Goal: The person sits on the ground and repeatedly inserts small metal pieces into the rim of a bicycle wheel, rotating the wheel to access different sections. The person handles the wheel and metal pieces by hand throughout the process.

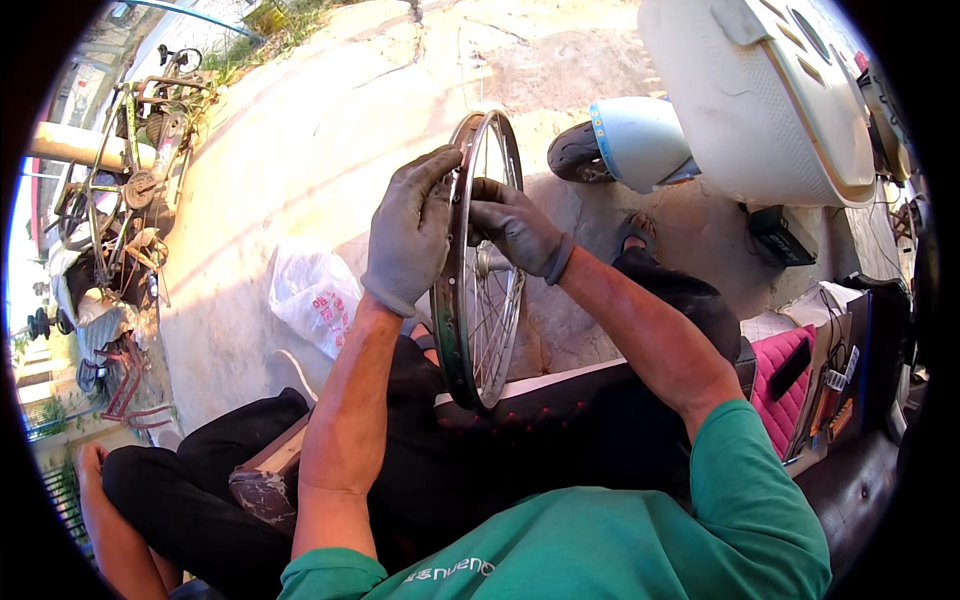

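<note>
A bare metal bicycle wheel rim [449, 330] with thin spokes and a hub [487, 263] stands upright on my lap, edge-on to me. My left hand [410, 228], in a grey glove, grips the rim's left side near the top. In a dark glove, my right hand [517, 226] reaches from the right and pinches at the rim or a spoke close to the left hand. Both forearms are bare, and I wear a green shirt.
A white plastic bag [315, 292] lies on the concrete to the left. A pale blue scooter front [640, 140] and its white body [770, 100] stand ahead on the right. Old bicycles [125, 190] lean at far left. A pink cushion [785, 375] and tools sit at right.
</note>
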`<state>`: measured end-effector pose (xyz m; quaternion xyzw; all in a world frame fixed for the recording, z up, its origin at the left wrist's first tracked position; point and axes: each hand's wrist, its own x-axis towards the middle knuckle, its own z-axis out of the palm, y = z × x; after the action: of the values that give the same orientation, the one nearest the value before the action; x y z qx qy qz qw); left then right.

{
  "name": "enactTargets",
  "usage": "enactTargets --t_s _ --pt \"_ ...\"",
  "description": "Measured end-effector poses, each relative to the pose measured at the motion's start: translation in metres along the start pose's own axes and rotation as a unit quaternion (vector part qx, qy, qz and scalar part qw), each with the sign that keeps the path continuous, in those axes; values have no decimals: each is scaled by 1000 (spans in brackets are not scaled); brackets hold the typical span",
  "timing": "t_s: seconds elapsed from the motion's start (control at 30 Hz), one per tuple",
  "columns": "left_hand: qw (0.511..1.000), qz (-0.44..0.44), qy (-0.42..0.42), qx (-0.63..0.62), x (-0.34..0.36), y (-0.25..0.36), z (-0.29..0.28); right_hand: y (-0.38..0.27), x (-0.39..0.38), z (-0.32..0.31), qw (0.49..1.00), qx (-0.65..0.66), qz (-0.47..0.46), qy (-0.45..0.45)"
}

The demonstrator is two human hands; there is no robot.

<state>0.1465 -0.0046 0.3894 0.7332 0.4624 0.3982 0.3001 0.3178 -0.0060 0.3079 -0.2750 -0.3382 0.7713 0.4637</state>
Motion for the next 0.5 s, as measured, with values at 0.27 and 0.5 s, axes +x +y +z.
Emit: enactTargets --t_s 0.27,0.5 --pt "1000 -11 -10 10 -1 -3 0 5 3 -4 1000 -13 -5 -18" --pt "1000 -14 4 5 0 -3 3 2 5 -8 996 71 18 -43"
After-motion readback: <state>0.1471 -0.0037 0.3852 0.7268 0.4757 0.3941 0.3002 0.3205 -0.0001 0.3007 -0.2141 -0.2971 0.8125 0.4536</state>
